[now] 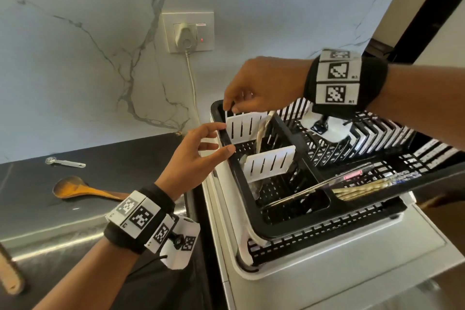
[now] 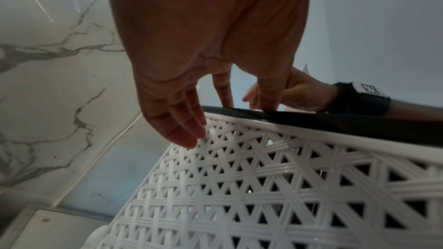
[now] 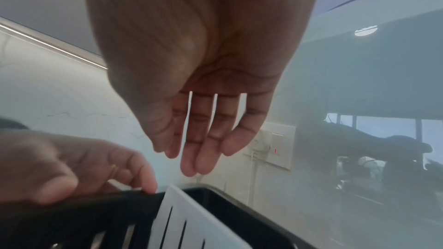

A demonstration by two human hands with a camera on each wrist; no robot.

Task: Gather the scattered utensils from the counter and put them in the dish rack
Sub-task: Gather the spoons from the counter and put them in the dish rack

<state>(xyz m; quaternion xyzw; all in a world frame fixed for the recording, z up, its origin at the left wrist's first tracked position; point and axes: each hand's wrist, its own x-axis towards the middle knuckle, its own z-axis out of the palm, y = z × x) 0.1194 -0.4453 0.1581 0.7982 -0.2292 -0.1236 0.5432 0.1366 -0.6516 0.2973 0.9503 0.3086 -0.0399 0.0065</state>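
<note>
The black dish rack (image 1: 284, 231) sits on a white tray at the right. A metal utensil (image 1: 261, 133) leans in its cutlery compartment between two white slotted dividers (image 1: 241, 128). More long utensils (image 1: 352, 184) lie in the front compartment. My right hand (image 1: 234, 108) hovers over the rear divider (image 3: 191, 215), fingers (image 3: 189, 168) straight and empty. My left hand (image 1: 222, 137) touches the rack's left rim (image 2: 335, 122) with straight fingers. On the dark counter lie a wooden spoon (image 1: 75, 187) and a small metal measuring spoon (image 1: 65, 162).
A wooden handle (image 1: 10, 277) pokes in at the bottom left over a steel strip (image 1: 63, 236). A plugged wall socket (image 1: 187, 33) drops a cable (image 1: 193, 98) behind the rack. A white dish (image 1: 324, 126) rests in the plate slots. The marble wall stands close behind.
</note>
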